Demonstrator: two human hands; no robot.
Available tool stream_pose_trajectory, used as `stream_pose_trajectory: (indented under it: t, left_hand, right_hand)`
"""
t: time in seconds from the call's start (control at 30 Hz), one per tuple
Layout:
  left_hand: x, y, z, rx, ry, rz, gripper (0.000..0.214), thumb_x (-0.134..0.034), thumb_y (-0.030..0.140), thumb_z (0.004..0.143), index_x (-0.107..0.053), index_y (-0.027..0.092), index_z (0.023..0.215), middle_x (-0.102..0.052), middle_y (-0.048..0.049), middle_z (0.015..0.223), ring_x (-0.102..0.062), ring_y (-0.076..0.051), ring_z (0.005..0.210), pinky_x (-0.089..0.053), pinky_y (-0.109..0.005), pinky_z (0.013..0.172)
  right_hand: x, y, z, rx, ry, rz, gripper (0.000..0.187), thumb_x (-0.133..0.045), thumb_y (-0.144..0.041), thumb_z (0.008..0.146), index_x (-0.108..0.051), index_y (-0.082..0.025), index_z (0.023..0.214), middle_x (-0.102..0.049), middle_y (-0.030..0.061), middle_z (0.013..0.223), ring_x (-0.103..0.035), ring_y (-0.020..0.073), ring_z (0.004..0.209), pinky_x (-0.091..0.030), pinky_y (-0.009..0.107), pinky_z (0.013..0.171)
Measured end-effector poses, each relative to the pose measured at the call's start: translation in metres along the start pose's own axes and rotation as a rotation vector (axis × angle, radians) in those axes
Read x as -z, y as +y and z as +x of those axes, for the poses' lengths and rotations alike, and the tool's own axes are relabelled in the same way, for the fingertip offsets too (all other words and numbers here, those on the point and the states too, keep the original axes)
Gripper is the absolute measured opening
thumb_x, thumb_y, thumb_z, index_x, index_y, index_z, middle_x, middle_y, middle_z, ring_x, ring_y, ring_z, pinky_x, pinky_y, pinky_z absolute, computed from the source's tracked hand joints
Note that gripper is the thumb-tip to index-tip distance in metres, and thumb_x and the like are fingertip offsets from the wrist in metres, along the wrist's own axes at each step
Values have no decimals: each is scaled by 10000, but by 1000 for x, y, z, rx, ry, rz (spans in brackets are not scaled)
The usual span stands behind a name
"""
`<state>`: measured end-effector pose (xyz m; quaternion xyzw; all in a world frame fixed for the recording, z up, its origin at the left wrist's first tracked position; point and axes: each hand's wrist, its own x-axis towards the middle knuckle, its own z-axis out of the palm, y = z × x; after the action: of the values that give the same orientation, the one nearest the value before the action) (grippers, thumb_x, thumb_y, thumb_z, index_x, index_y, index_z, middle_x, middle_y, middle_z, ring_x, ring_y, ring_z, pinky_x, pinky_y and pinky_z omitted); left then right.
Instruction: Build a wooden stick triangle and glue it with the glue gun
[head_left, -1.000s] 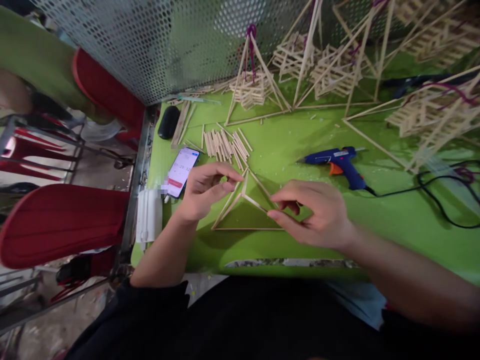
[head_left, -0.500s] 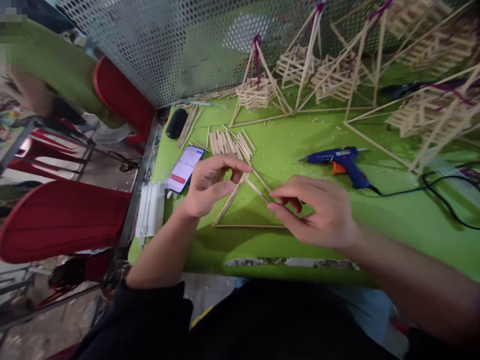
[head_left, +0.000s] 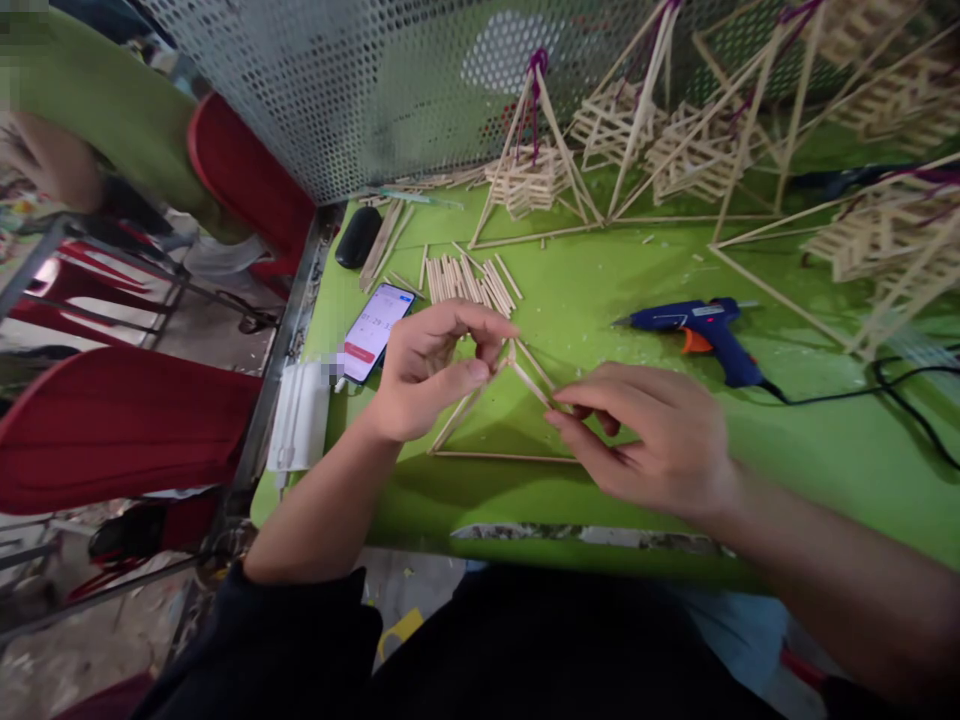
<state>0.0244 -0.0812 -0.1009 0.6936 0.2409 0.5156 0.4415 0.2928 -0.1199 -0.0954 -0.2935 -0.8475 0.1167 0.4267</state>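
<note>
Thin wooden sticks meet in a narrow peak (head_left: pixel 534 380) between my two hands. My left hand (head_left: pixel 427 372) is curled at the upper left, its fingertips on the sticks' joined top end. Lower right, my right hand (head_left: pixel 649 435) pinches the sticks' other ends between thumb and fingers. Beneath them, a stick frame (head_left: pixel 502 457) shows a long bottom stick and a slanted left side; its right part is hidden behind my right hand. A blue glue gun (head_left: pixel 694 318) with an orange trigger lies on the green table (head_left: pixel 555 290), right of the sticks.
Short sticks (head_left: pixel 457 280) lie beyond my left hand, near a phone (head_left: pixel 375 335) and a black case (head_left: pixel 358 238). Stick pyramids with hanging stick stacks (head_left: pixel 529 180) line the mesh panel (head_left: pixel 360 100). The gun's cord (head_left: pixel 832 393) runs right. Red chairs (head_left: pixel 127 430) and a person's arm (head_left: pixel 64 165) are left.
The view has shifted slightly, so most table items appear farther right. Both hands keep their hold on the sticks, and the peak's opening looks little changed.
</note>
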Motion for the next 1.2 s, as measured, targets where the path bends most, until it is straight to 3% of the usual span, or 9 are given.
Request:
stream_pose_trajectory:
  t: [0.3, 0.5, 0.7, 0.8, 0.97, 1.07, 1.13, 1.2]
  left_hand:
    - [-4, 9, -4, -17, 52, 113, 330, -870, 344, 982, -856, 274, 1304, -770, -54, 941, -704, -180, 810, -626, -335, 747]
    - [0, 6, -2, 7, 71, 127, 270, -849, 449, 1025, -868, 299, 1248, -752, -42, 888, -707, -177, 771, -623, -351, 724]
    - [4, 11, -1, 182, 29, 178, 442, -867, 653, 975, -860, 298, 1238, -773, -38, 922, -763, -196, 786, -632, -355, 676]
    - [5, 7, 1, 182, 34, 132, 455, -838, 694, 984, -861, 301, 1213, -760, -22, 871, -756, -186, 729, -632, -358, 660]
    - [8, -2, 7, 167, 188, 198, 324, -848, 607, 990, -865, 288, 1047, -703, -2, 763, -688, -154, 646, -595, -336, 615]
    - [15, -5, 10, 201, 309, 262, 174, -862, 419, 980, -836, 249, 954, -690, 2, 729, -676, -140, 643, -571, -311, 623]
    - [23, -8, 10, 257, 309, 284, 111, -874, 327, 949, -822, 232, 927, -706, -1, 732, -682, -139, 655, -566, -303, 635]
    - [31, -14, 10, 349, 213, 316, 121, -904, 302, 915, -819, 219, 935, -730, -14, 755, -690, -150, 668, -568, -308, 642]
  right_hand:
    - [-1, 3, 0, -15, -13, -15, 89, -777, -227, 1065, -698, -257, 1038, -784, -26, 774, -617, 135, 561, -480, 339, 525]
    - [3, 2, 2, -12, -16, 0, 99, -772, -186, 1051, -710, -255, 1017, -769, -29, 747, -626, 133, 572, -472, 327, 531]
    - [1, 3, -2, -12, -28, -26, 78, -805, -221, 1022, -733, -240, 999, -766, -16, 742, -626, 144, 566, -425, 335, 516]
    - [1, 2, -2, -29, -16, -38, 81, -801, -240, 1022, -731, -241, 980, -752, -15, 728, -617, 151, 568, -416, 346, 524]
    - [14, 2, 4, -99, 89, -141, 235, -709, -198, 1075, -663, -259, 852, -629, -26, 625, -548, 155, 543, -335, 367, 533]
    - [26, 6, 6, -190, 165, -231, 228, -695, -238, 1109, -717, -268, 884, -689, 10, 692, -617, 201, 611, -387, 399, 597]
    - [31, 10, 6, -250, 200, -243, 210, -684, -280, 1129, -771, -272, 938, -737, 44, 761, -691, 251, 691, -441, 430, 650]
    - [35, 16, 5, -282, 225, -223, 220, -664, -300, 1145, -805, -270, 979, -771, 66, 812, -742, 280, 752, -484, 445, 679]
